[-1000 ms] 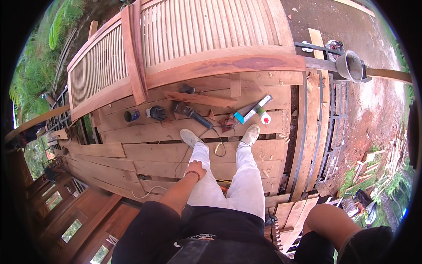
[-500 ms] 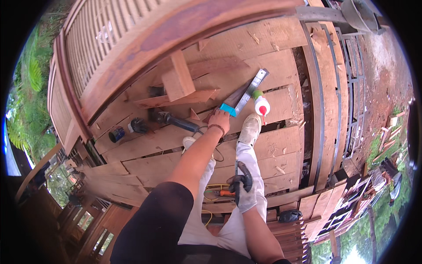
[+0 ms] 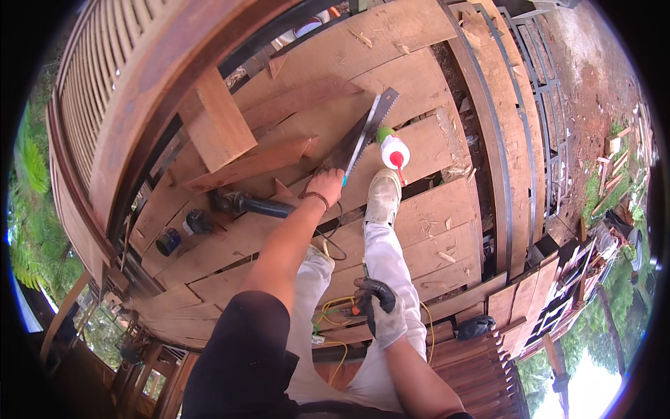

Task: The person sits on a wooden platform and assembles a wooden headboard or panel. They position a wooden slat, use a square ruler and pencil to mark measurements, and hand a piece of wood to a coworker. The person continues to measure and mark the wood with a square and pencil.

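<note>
My bare left hand [image 3: 324, 185], with a bracelet at its wrist, is closed on the teal stock of a try square [image 3: 366, 133]. The square's metal blade points away from me, close alongside a dark handsaw blade [image 3: 386, 105] on the boards. Near my right thigh, my right hand [image 3: 380, 311], in a grey and black glove, is closed around a thin pencil-like stick [image 3: 365, 267]. Just right of the square lies a white glue bottle [image 3: 395, 152] with a red nozzle. A black angle grinder [image 3: 258, 206] lies left of my left hand.
Wooden planks [image 3: 426, 216] with gaps and shavings form the floor. A wood block [image 3: 227, 129] and a long offcut [image 3: 244, 167] lie beneath a slatted wooden piece [image 3: 150, 84]. A dark can [image 3: 168, 241] stands at left. Yellow cord [image 3: 338, 302] lies between my legs.
My left hand has tilted the try square, so its blade looks narrower and more of the saw shows. The right hand stays near my thigh, and the view has shifted.
</note>
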Action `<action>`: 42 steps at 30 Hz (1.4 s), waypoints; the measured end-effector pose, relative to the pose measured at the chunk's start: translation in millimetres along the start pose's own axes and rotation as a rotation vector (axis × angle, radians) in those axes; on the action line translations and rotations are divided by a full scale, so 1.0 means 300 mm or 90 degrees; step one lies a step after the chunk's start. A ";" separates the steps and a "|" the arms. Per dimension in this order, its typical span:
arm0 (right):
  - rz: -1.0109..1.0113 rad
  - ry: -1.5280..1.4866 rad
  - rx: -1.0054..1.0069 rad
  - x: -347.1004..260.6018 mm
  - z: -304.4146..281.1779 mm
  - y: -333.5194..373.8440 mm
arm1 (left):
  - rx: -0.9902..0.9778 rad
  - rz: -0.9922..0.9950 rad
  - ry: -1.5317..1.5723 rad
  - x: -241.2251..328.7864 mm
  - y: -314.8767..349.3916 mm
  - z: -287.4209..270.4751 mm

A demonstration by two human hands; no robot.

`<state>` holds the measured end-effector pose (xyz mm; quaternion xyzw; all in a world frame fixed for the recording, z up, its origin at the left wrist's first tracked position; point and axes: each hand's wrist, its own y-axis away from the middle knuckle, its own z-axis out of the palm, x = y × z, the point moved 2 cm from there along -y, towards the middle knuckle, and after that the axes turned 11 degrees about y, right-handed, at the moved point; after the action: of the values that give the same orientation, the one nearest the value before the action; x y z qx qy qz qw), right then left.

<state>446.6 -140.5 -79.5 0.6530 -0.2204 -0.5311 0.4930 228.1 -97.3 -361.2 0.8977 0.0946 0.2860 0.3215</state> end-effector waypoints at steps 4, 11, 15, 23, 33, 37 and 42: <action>-0.029 -0.061 0.093 0.073 0.045 -0.035 | -0.017 -0.059 0.130 0.089 0.245 -0.102; -0.104 0.487 0.392 -0.114 -0.196 -0.358 | 0.045 -0.257 0.444 0.202 0.937 -0.287; -0.045 0.703 0.348 -0.224 -0.212 -0.642 | 0.088 -0.383 0.539 0.289 1.291 -0.305; 0.169 0.363 0.221 -0.227 -0.164 -0.831 | 0.221 -0.379 0.620 0.387 1.357 -0.134; 0.262 0.176 0.102 -0.216 -0.066 -0.806 | 0.318 -0.416 0.703 0.411 1.416 -0.012; 0.102 0.350 0.190 -0.271 -0.043 -0.767 | 0.331 -0.419 0.719 0.410 1.424 0.017; -0.074 0.642 0.184 -0.344 0.093 -0.704 | 0.342 -0.415 0.725 0.392 1.440 0.029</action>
<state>336.6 19.8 -214.3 0.9000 0.0097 -0.1416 0.4122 323.4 -395.1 -40.7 0.5829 0.5793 0.5667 0.0588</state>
